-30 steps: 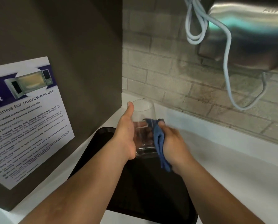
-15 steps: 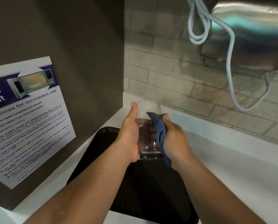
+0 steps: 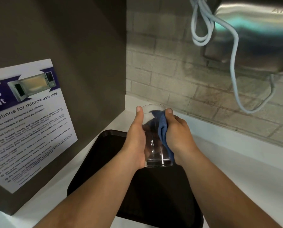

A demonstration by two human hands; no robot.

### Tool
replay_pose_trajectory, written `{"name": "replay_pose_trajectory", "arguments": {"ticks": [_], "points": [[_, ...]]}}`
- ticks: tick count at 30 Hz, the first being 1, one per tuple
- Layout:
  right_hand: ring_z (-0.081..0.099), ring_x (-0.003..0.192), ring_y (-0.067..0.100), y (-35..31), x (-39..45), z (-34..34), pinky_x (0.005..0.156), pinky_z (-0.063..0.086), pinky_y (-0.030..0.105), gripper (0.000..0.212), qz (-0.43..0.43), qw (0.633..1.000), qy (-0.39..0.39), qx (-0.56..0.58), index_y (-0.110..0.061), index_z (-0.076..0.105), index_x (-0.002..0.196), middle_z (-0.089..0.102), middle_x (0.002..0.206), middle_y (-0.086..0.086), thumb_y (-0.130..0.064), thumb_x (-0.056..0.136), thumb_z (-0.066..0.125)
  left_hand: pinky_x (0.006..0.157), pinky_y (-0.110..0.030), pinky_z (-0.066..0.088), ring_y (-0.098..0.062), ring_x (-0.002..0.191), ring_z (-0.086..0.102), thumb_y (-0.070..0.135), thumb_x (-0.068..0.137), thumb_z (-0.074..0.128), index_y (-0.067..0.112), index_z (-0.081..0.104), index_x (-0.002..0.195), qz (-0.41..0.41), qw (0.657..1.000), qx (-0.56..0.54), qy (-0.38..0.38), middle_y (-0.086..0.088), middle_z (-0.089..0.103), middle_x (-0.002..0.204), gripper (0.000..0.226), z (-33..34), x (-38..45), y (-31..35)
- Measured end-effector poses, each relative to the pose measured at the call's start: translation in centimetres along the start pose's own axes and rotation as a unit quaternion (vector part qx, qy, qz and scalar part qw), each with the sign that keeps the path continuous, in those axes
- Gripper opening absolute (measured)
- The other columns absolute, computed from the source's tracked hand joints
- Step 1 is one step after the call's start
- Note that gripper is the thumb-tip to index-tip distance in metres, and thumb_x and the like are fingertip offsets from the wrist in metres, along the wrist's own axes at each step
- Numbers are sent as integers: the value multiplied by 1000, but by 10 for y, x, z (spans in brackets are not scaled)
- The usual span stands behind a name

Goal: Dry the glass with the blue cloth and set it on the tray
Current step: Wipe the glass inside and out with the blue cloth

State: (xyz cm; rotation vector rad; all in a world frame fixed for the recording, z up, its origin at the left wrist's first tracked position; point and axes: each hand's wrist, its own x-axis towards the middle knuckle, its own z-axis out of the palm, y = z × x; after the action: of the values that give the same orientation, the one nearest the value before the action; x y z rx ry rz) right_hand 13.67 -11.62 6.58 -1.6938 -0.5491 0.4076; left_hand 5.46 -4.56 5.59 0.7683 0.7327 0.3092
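Observation:
A clear drinking glass (image 3: 154, 153) is held upright in the air above the black tray (image 3: 98, 155). My left hand (image 3: 135, 139) wraps its left side, thumb up at the rim. My right hand (image 3: 178, 132) presses the blue cloth (image 3: 162, 127) against the right wall of the glass, thumb at the rim. Part of the cloth reaches over the rim into the glass. The fingers behind the glass show only dimly through it.
The tray lies on a white counter (image 3: 236, 162). A dark cabinet side (image 3: 71, 55) with a microwave notice (image 3: 29, 122) stands close on the left. A tiled wall (image 3: 170, 71), a steel unit (image 3: 256, 30) and a hanging pale cable (image 3: 234, 66) are behind.
My right hand and the cloth have slid up the glass from its lower side to the rim. The glass stays held over the tray.

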Motion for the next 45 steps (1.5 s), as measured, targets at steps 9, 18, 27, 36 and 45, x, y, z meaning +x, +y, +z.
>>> {"name": "replay_pose_trajectory", "arguments": {"ticks": [9,18,27,36,45], "points": [[63,95,22,7,-1,8,93,48,43,53,-5,997,42,-62,-14,63,108,68,102,10,-52,98,28,99,-53,60,-27,97,77,91,62,55,29,70,97,55,992,107,28,-1,82,80,73,4,-3,-10],[63,57,4,24,-25,4,60,42,24,48,45,998,-11,-39,-26,61,74,64,51,-6,-52,99,28,71,-44,66,-32,78,83,77,85,64,15,69,115,48,993,87,68,-12,85,85,69,-6,4,13],[57,73,-17,6,-18,6,61,40,1,45,-106,989,46,-95,-16,47,132,57,87,-12,-44,101,31,75,-39,64,-28,91,82,70,90,61,17,79,112,65,988,139,-24,-13,85,101,60,-6,4,1],[62,64,-7,30,-50,7,50,41,4,41,-122,984,-45,-119,-28,51,98,62,64,-5,-58,90,24,98,-49,53,-33,113,69,79,90,54,14,69,125,67,989,121,55,-12,70,129,75,-6,3,12],[64,91,18,1,4,4,85,49,34,56,-33,998,25,-45,-11,59,112,67,97,9,-55,98,27,101,-52,61,-36,112,77,78,71,58,18,79,117,65,987,135,-51,-17,82,118,78,-9,2,12]]}}
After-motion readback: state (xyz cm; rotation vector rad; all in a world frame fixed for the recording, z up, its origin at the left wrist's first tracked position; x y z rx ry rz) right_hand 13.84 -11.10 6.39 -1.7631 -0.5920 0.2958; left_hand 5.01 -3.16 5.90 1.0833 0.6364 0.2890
